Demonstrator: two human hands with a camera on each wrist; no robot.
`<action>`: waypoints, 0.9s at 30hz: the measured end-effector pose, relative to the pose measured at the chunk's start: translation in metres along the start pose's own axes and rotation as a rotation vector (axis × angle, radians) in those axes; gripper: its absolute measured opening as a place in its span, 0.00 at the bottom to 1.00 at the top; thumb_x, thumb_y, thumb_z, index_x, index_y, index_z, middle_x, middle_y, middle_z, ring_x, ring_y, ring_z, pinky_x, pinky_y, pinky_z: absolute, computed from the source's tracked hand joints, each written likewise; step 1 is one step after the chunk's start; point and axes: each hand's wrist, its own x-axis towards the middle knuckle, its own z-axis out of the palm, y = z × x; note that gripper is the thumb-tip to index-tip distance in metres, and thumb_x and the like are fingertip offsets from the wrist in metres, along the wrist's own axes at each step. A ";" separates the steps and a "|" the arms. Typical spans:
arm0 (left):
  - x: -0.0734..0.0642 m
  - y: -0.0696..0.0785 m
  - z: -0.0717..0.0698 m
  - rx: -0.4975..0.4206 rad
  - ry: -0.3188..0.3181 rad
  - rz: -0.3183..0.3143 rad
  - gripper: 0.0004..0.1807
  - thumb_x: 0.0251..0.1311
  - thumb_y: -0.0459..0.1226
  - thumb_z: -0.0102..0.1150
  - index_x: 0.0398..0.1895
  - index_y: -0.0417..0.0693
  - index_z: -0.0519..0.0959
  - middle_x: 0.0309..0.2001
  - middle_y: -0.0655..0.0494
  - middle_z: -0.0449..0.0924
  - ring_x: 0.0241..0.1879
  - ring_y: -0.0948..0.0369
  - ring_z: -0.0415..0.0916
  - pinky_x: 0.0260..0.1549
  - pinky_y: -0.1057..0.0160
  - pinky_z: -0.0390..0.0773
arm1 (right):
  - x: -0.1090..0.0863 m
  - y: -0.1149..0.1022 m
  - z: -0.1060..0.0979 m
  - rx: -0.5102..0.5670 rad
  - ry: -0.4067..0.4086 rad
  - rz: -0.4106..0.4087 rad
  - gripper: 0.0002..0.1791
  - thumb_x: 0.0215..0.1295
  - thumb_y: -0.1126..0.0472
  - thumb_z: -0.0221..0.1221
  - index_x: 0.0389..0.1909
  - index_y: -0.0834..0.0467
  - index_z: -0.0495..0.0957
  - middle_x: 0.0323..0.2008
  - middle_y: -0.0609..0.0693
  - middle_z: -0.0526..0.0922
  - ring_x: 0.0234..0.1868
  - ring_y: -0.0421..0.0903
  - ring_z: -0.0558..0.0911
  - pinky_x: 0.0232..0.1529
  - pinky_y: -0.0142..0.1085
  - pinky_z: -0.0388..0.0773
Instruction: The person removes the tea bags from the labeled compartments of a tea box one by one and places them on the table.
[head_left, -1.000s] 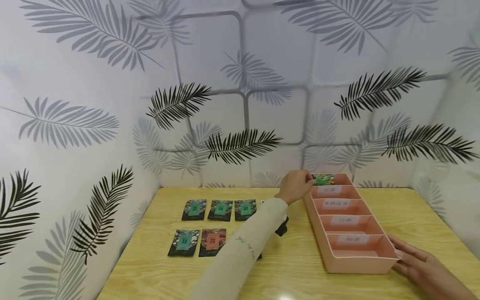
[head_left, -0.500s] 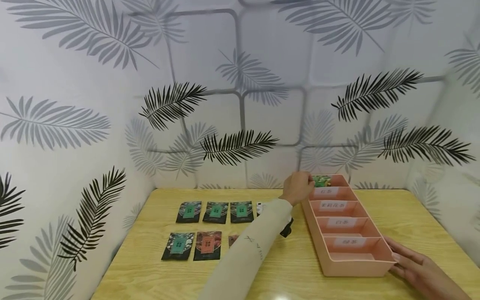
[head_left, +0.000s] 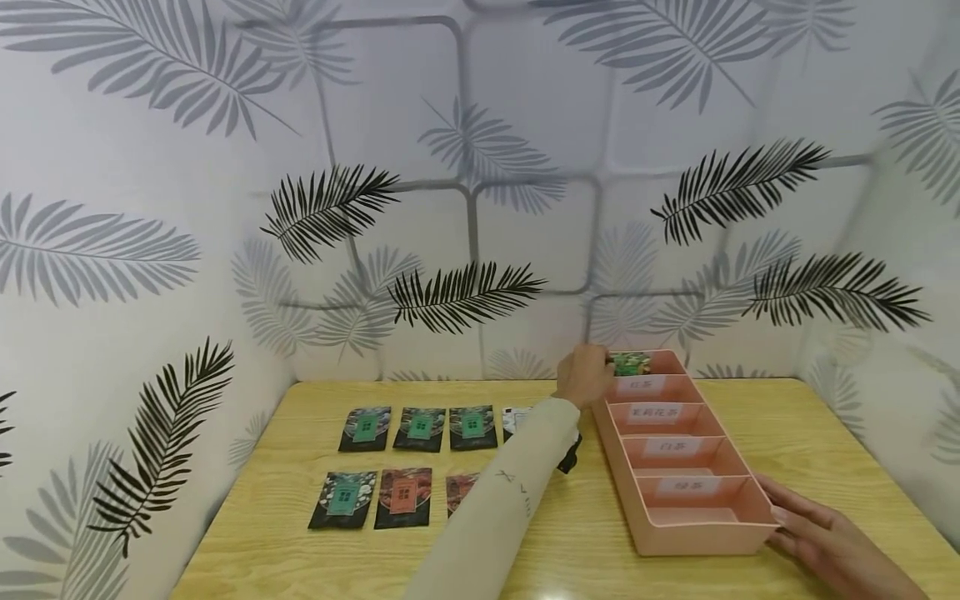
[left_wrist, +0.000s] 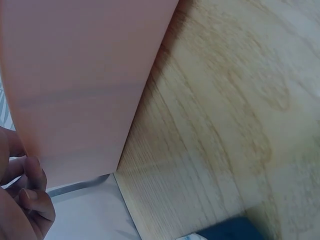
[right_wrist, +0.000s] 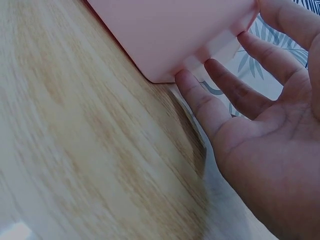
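Observation:
A long pink divided box point(head_left: 701, 542) stands on the right of the table, with labelled dividers across it. My left hand point(head_left: 583, 377) is at its far left corner, fingers curled over the rim, and pinches the edge of a green tea sachet point(head_left: 632, 364) lying in the farthest compartment. The left wrist view shows curled fingers point(left_wrist: 31, 185) by the outer wall; the sachet is hidden there. My right hand point(head_left: 832, 537) touches the box's near right corner. In the right wrist view its straight fingers point(right_wrist: 240, 92) rest against the pink wall.
Left of the box lie several tea sachets in two rows, among them a green-labelled one point(head_left: 472, 427) and a red-labelled one point(head_left: 403, 497). My left sleeve point(head_left: 502, 492) partly covers others. A leaf-patterned wall covering point(head_left: 465, 233) stands behind the wooden table point(head_left: 300, 567).
The head view has turned slightly, so the whole scene shifts left. Both hands keep nearly the same places at the box, and the green sachet stays in the far compartment.

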 end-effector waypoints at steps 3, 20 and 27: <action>0.001 0.001 0.001 0.014 0.003 0.008 0.17 0.65 0.43 0.55 0.16 0.57 0.74 0.16 0.64 0.69 0.15 0.66 0.63 0.12 0.66 0.62 | 0.001 0.000 -0.001 0.005 0.011 0.003 0.26 0.79 0.64 0.31 0.61 0.38 0.72 0.59 0.28 0.71 0.61 0.34 0.71 0.59 0.37 0.68; 0.007 0.007 -0.002 0.055 -0.025 0.041 0.12 0.63 0.37 0.54 0.47 0.56 0.83 0.40 0.64 0.83 0.26 0.67 0.75 0.16 0.67 0.70 | 0.002 0.002 -0.006 0.019 0.004 -0.036 0.27 0.79 0.66 0.30 0.61 0.41 0.73 0.61 0.31 0.71 0.62 0.37 0.71 0.59 0.38 0.68; 0.006 0.008 -0.002 0.083 -0.024 0.025 0.10 0.63 0.41 0.58 0.46 0.58 0.82 0.41 0.63 0.80 0.33 0.66 0.77 0.24 0.67 0.74 | 0.003 0.002 -0.005 0.003 0.029 -0.013 0.27 0.79 0.65 0.32 0.60 0.39 0.74 0.59 0.30 0.72 0.61 0.36 0.71 0.59 0.38 0.68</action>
